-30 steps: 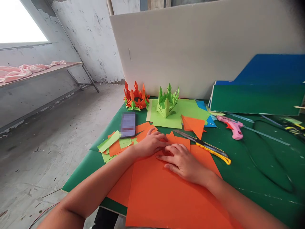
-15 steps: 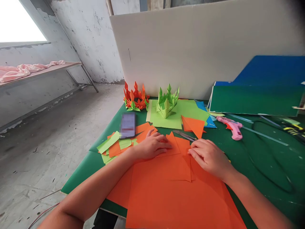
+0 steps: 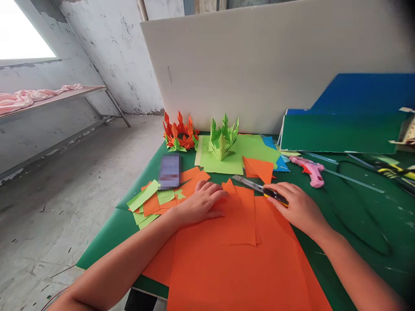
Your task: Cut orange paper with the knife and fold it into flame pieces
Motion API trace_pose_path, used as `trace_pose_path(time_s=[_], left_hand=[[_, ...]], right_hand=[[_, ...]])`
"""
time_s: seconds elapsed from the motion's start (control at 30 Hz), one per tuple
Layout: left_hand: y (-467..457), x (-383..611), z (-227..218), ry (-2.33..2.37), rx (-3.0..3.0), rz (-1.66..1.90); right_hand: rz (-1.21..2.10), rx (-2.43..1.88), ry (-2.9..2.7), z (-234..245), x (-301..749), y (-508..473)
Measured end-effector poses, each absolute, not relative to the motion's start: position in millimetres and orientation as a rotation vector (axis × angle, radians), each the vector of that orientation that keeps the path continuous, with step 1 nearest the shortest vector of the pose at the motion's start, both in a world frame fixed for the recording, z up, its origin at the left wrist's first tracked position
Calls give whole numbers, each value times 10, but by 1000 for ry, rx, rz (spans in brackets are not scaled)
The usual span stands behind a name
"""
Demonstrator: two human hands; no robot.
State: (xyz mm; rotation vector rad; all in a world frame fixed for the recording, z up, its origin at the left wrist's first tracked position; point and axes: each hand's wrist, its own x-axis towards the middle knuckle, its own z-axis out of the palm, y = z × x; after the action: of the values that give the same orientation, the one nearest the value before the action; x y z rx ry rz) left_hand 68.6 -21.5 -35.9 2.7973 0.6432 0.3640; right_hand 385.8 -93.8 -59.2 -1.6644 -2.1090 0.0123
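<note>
My left hand [image 3: 205, 202] lies with its fingers stretched out, pressing on a small folded piece of orange paper [image 3: 231, 195]. Beneath that are an orange square [image 3: 240, 224] and larger orange sheets [image 3: 240, 276]. My right hand [image 3: 296, 205] has its thumb and fingers around the black and yellow handle of a utility knife [image 3: 256, 185]. The knife's metal end points away to the left, just beyond the square's far edge. A folded orange piece [image 3: 261, 168] sits behind the knife.
A phone [image 3: 170, 172] lies left of several green and orange paper scraps [image 3: 151, 203]. Behind stand a red paper crown [image 3: 180, 131] and a green paper crown [image 3: 223, 140]. To the right are a pink glue gun [image 3: 308, 170] and glue sticks [image 3: 353, 180] on the green tabletop [image 3: 350, 216].
My right hand has moved off the edge of the orange paper to the right and taken hold of the utility knife's handle. The left hand stays on the folded paper.
</note>
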Motion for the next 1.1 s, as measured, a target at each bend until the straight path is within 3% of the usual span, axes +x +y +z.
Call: trace_pose_path(time_s=[0.37, 1.1], left_hand=[[-223, 701, -336, 573, 2879, 386], [-119, 705, -320, 589, 2650, 290]], right_hand=[[277, -1459, -2320, -545, 3847, -971], [304, -1236, -2380, -539, 3766, -916]])
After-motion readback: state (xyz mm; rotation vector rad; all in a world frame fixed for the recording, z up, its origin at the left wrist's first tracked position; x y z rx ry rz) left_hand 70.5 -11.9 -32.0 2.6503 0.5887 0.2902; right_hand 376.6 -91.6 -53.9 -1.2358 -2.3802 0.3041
